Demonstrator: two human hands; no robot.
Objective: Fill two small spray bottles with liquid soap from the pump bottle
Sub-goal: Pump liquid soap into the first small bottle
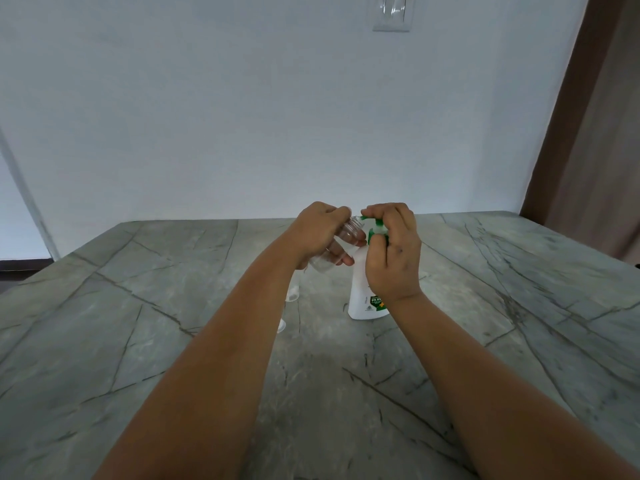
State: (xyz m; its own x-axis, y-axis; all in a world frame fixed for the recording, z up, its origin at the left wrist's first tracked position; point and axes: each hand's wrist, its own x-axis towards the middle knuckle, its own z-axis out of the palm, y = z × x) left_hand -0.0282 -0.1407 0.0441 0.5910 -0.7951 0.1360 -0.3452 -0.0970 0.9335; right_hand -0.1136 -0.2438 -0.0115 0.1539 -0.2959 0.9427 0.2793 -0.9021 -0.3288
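Note:
A white pump bottle [360, 289] with a green pump head stands on the grey marble table [207, 341]. My right hand [394, 251] curls over the green pump head, thumb on its top. My left hand [322, 233] grips a small clear spray bottle [346, 233], tilted with its open threaded neck at the pump's nozzle. Behind my left forearm, a second small clear bottle [292, 292] stands partly hidden on the table.
A small clear cap-like piece [281, 325] lies on the table beside my left forearm. A white wall rises behind the table, with a light switch [393, 12] high up. A brown door frame [568, 109] stands at the right.

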